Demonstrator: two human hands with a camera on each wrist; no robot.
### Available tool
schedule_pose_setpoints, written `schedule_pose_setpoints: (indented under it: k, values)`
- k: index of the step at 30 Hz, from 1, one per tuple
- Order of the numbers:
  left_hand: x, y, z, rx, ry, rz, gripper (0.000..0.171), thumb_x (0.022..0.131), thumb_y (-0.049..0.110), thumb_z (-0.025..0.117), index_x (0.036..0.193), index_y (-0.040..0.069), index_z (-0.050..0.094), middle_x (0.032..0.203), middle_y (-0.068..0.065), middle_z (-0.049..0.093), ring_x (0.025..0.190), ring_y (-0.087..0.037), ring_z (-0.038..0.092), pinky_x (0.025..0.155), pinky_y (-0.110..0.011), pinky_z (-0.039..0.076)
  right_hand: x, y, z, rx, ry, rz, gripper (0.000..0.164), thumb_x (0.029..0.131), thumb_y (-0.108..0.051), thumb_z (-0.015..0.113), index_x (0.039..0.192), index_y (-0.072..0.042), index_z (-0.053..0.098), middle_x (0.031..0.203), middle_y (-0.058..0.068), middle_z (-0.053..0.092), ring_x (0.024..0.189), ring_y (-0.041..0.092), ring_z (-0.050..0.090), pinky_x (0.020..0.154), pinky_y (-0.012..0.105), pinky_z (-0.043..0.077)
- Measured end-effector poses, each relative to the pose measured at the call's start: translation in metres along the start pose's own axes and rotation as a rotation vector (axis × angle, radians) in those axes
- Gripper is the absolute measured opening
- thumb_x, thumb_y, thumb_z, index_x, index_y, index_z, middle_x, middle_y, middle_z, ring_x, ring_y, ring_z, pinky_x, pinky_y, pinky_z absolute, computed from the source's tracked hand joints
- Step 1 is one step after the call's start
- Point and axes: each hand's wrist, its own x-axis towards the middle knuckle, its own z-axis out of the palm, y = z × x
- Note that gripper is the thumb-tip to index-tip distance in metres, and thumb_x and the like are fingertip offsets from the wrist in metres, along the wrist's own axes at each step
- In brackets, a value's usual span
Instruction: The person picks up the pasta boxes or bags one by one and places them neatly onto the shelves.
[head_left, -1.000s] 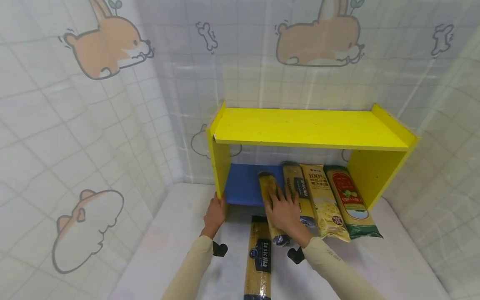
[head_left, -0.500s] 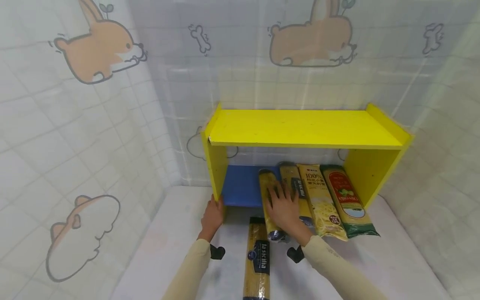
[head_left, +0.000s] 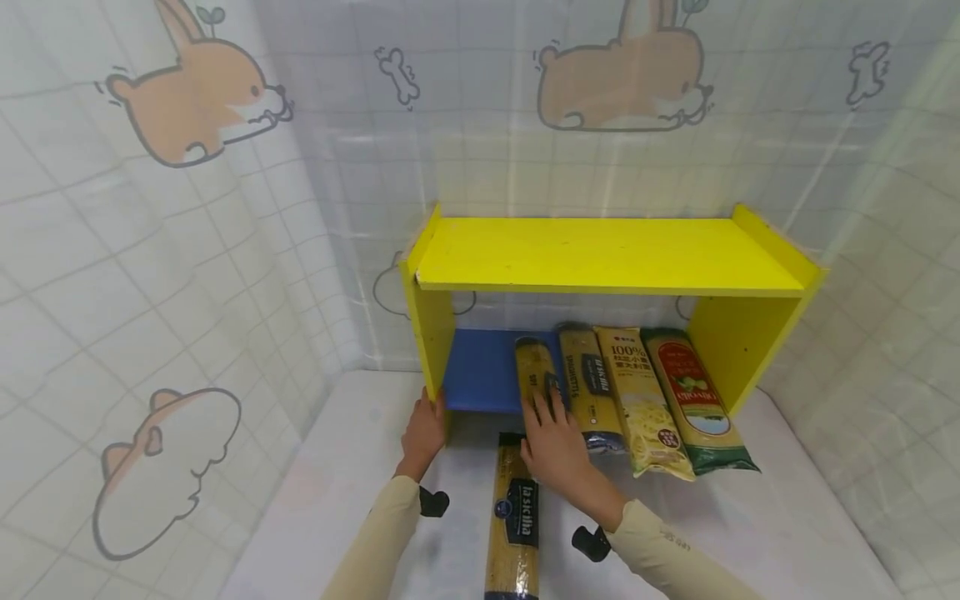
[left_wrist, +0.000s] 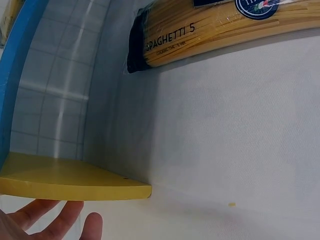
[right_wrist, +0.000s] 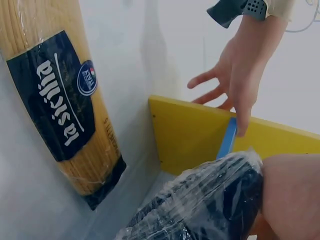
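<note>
My left hand (head_left: 424,429) is at the left end panel of a yellow shelf (head_left: 615,254), thumb at its front edge and fingers along the outside. The same hand (right_wrist: 237,75) appears beyond the panel in the right wrist view. My right hand (head_left: 557,446) lies over a spaghetti pack (head_left: 534,362), its fingers extended on top. That pack slants off the blue board (head_left: 480,371) toward me, and its dark wrapped end (right_wrist: 200,200) sits beside my palm in the right wrist view. Another spaghetti pack (head_left: 513,517) lies in front on the white table.
On the blue board's right side, side by side, lie a spaghetti pack (head_left: 592,383), a cream pasta pack (head_left: 645,400) and a green-and-red pasta pack (head_left: 697,400). Their near ends stick out past the board. Patterned sheeting (head_left: 480,167) stands behind the shelf and along both sides.
My right hand has slid back toward me along the spaghetti pack, uncovering its far part and the pack to its right. My left hand has stayed at the panel. The view has shifted slightly.
</note>
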Motion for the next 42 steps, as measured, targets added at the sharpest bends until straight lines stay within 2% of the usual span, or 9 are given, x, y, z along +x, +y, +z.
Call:
schedule_pose_setpoints:
  k: [6, 16, 22, 30, 34, 38, 42]
  values:
    - [0.001, -0.002, 0.000, 0.001, -0.005, -0.002, 0.056, 0.111, 0.048, 0.024, 0.146, 0.008, 0.042, 0.114, -0.023, 0.062, 0.101, -0.045, 0.066, 0.077, -0.062, 0.051, 0.000, 0.001, 0.007, -0.013, 0.071, -0.024, 0.055, 0.091, -0.020, 0.071, 0.140, 0.001, 0.057, 0.145, 0.021, 0.058, 0.133, 0.048, 0.054, 0.093, 0.055, 0.055]
    - [0.001, -0.002, 0.003, 0.001, 0.016, 0.022, 0.053, 0.111, 0.047, 0.025, 0.141, 0.007, 0.045, 0.112, -0.024, 0.063, 0.101, -0.046, 0.066, 0.077, -0.063, 0.052, 0.011, 0.009, 0.015, -0.053, 0.049, 0.047, 0.057, 0.094, -0.025, 0.069, 0.143, -0.001, 0.055, 0.149, 0.016, 0.057, 0.135, 0.045, 0.053, 0.096, 0.055, 0.053]
    - [0.001, -0.003, 0.003, 0.002, 0.004, 0.016, 0.053, 0.111, 0.047, 0.026, 0.140, 0.008, 0.046, 0.111, -0.023, 0.063, 0.096, -0.043, 0.067, 0.075, -0.061, 0.052, 0.020, 0.012, 0.019, -0.050, 0.031, 0.087, 0.059, 0.097, -0.033, 0.069, 0.145, -0.002, 0.054, 0.151, 0.015, 0.056, 0.136, 0.045, 0.052, 0.100, 0.058, 0.050]
    - [0.003, -0.003, 0.003, 0.007, 0.003, 0.019, 0.052, 0.111, 0.046, 0.027, 0.139, 0.008, 0.047, 0.108, -0.022, 0.064, 0.092, -0.040, 0.066, 0.072, -0.058, 0.051, 0.033, 0.018, 0.020, 0.013, -0.037, 0.133, 0.057, 0.102, -0.035, 0.060, 0.148, -0.002, 0.051, 0.158, 0.014, 0.049, 0.144, 0.047, 0.043, 0.112, 0.061, 0.040]
    - [0.004, -0.003, 0.004, 0.005, 0.002, 0.008, 0.050, 0.111, 0.047, 0.027, 0.135, 0.008, 0.048, 0.102, -0.020, 0.062, 0.085, -0.036, 0.064, 0.066, -0.051, 0.049, 0.035, 0.020, 0.021, 0.051, -0.072, 0.148, 0.057, 0.105, -0.036, 0.055, 0.151, -0.004, 0.048, 0.162, 0.013, 0.045, 0.147, 0.047, 0.039, 0.116, 0.062, 0.037]
    - [0.005, -0.003, 0.003, 0.005, -0.003, -0.003, 0.050, 0.111, 0.049, 0.026, 0.132, 0.010, 0.049, 0.100, -0.019, 0.061, 0.080, -0.033, 0.061, 0.063, -0.047, 0.046, 0.035, 0.022, 0.026, 0.078, -0.063, 0.155, 0.057, 0.106, -0.037, 0.052, 0.152, -0.005, 0.047, 0.163, 0.011, 0.043, 0.149, 0.046, 0.037, 0.118, 0.061, 0.036]
    - [0.005, -0.004, 0.004, 0.009, -0.011, -0.003, 0.055, 0.111, 0.049, 0.025, 0.141, 0.009, 0.046, 0.106, -0.021, 0.063, 0.087, -0.037, 0.065, 0.068, -0.053, 0.050, 0.033, 0.024, 0.031, 0.108, -0.019, 0.160, 0.056, 0.106, -0.037, 0.052, 0.151, -0.004, 0.048, 0.162, 0.011, 0.044, 0.148, 0.047, 0.038, 0.117, 0.062, 0.035]
